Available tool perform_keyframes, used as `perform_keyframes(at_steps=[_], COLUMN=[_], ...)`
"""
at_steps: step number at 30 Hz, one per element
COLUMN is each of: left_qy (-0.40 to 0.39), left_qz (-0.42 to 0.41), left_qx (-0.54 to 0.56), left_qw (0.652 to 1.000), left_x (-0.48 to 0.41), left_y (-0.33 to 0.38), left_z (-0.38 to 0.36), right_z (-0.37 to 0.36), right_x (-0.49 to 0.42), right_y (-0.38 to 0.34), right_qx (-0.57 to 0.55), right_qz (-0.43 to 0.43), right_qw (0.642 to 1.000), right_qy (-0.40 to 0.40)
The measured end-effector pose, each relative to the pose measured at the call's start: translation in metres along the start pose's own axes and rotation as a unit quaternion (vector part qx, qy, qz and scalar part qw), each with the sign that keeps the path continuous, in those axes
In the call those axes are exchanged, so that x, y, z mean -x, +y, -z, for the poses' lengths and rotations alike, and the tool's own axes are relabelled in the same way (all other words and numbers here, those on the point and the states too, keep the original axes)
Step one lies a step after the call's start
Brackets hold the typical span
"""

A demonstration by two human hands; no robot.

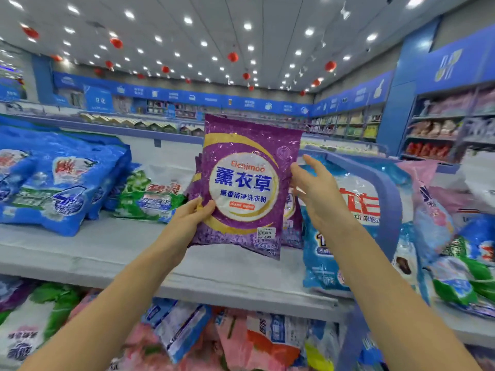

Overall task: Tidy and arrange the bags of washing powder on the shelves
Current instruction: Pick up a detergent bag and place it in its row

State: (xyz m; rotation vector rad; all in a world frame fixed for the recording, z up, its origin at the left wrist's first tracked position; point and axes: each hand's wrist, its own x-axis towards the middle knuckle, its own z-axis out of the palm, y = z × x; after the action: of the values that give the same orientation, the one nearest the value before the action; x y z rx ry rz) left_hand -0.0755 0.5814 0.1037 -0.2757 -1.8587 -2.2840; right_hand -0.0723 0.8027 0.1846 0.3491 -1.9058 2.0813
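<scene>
The left hand (191, 218) pinches the lower left edge of the purple washing-powder bag (246, 183), thumb on its front, holding it upright over the grey shelf (107, 250), while the right hand (316, 191), fingers spread and loose, hovers at its right edge, before similar purple bags (290, 223).

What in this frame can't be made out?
Head view:
- Price sticker on the purple bag: print too small.
- Purple bags behind it: number hidden by that bag.
- Right hand: contact with the bag unclear.
- Lower-shelf bags: blurred, cut off by the bottom edge.
</scene>
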Motion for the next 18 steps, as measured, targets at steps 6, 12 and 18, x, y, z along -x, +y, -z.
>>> perform_keyframes(at_steps=[6,12,18], left_qy=[0.041,0.031,-0.053], left_qz=[0.023,0.064,0.169], left_qx=[-0.037,-0.089,-0.065], left_qw=[0.998,0.994,0.982], left_x=[-0.039,-0.058,-0.077], left_y=[-0.029,-0.048,-0.070], left_z=[-0.003,-0.032,-0.063], right_z=[0.024,0.035,0.032], right_x=[0.020,0.040,0.059], right_y=[0.025,0.038,0.053], right_qx=[0.012,0.076,0.199], right_qz=[0.012,0.056,0.104], right_qw=[0.997,0.992,0.973], right_qy=[0.076,0.078,0.052])
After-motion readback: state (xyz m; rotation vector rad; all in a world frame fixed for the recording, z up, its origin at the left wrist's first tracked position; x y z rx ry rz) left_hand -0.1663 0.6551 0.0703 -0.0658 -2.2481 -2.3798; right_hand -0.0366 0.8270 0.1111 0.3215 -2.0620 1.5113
